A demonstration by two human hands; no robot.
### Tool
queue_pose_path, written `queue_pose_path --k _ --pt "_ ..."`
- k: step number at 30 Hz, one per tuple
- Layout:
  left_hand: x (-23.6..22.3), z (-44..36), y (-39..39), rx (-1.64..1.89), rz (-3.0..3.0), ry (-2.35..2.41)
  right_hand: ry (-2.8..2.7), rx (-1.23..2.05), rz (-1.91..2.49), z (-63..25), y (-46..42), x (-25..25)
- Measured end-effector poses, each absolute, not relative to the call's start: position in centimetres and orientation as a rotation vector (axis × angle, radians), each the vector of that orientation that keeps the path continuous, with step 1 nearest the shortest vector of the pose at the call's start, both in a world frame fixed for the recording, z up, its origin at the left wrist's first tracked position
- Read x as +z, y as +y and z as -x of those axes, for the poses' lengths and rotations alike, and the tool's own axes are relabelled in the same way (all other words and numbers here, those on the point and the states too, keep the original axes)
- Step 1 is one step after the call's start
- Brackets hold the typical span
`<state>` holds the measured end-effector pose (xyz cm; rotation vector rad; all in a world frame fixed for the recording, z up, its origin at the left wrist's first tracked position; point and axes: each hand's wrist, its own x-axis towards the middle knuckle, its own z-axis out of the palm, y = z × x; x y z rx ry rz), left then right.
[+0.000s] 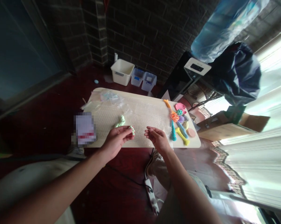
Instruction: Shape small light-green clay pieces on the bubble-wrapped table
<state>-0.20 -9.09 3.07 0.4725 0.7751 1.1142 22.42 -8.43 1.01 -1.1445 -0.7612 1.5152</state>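
- From my remote seat, I take the table (pixel 195 143) as my landmark.
- I see the left hand (pixel 114 139) above the table's near edge, thumb and fingers closed on a pale green beaded piece (pixel 132 130).
- I see the right hand (pixel 158 139) over the same near edge, apart from the left, fingers bent and the thumb close to them; I cannot tell whether anything sits between.
- A pale green lump (pixel 121 120) shows over the table, just beyond the left hand, its lower part hidden from me.
- Clear bubble wrap (pixel 144 113) covers the table's middle.
- At the table's right end I find an orange coil (pixel 175 116), a pink piece (pixel 180 108), a teal stick (pixel 173 132) and a yellow piece (pixel 182 136).
- Crumpled plastic (pixel 110 97) lies at the table's far left corner.
- Beyond the table's far edge, a white bin (pixel 122 74) stands on the floor.
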Motion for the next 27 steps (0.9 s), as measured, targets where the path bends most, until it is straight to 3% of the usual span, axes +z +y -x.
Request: queue_pose_path --k 16,27 --pt "3.4 -3.7 -12.8 1.275 -0.348 0.74 -0.771 1.364 1.141 -20.8 -11.1 1.5" --pt "6.7 -2.5 -9.3 1.283 -0.58 0.689 -0.76 1.381 1.068 -20.0 -8.2 3.2"
